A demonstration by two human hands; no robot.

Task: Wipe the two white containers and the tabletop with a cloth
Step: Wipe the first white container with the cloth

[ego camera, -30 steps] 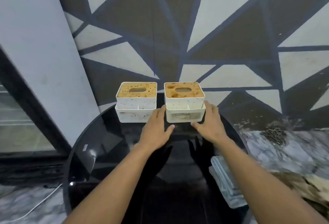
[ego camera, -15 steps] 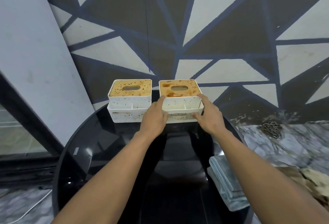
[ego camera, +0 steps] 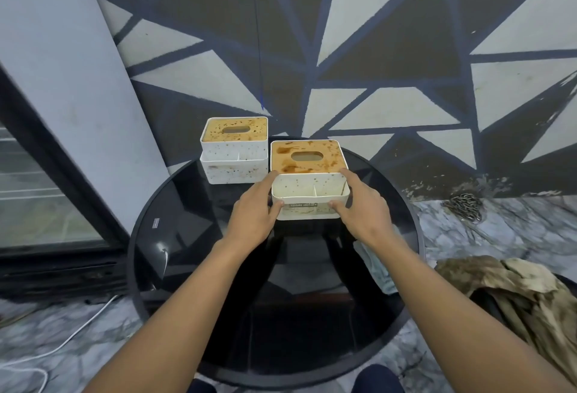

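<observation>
Where the patterned wall meets the floor, 5 items are listed, largest first.

1. Table (ego camera: 137, 255): round, black glass top, dark rim. It carries both containers and the cloth.
2. Brown rag heap (ego camera: 515, 292): on the floor, right of the table, apart from it.
3. Containers, 2, white, speckled, each with a stained brown lid.
   - Far-left container (ego camera: 234, 155): at the table's far edge, untouched.
   - Near container (ego camera: 307, 186): right of the other and nearer, just beside it, gripped at both sides. Its open 2-pocket front and label face near, toward the person. The lid's oval slot runs left to right. Whether its base sits on the glass cannot be told.
4. Cloth (ego camera: 374, 271): pale, folded, at the table's near-right edge, partly hidden by the right forearm.
5. Hands.
   - Left hand (ego camera: 253, 214): fingers curled round the near container's left side, thumb on its front.
   - Right hand (ego camera: 362, 208): the same on the right side.

Risks, as judged:
- A smeared lid may make fingers slip.
- A tilt would shed grime onto the glass.
- A careless swing could knock the far-left container.
- The right forearm could sweep the cloth off the edge.
</observation>
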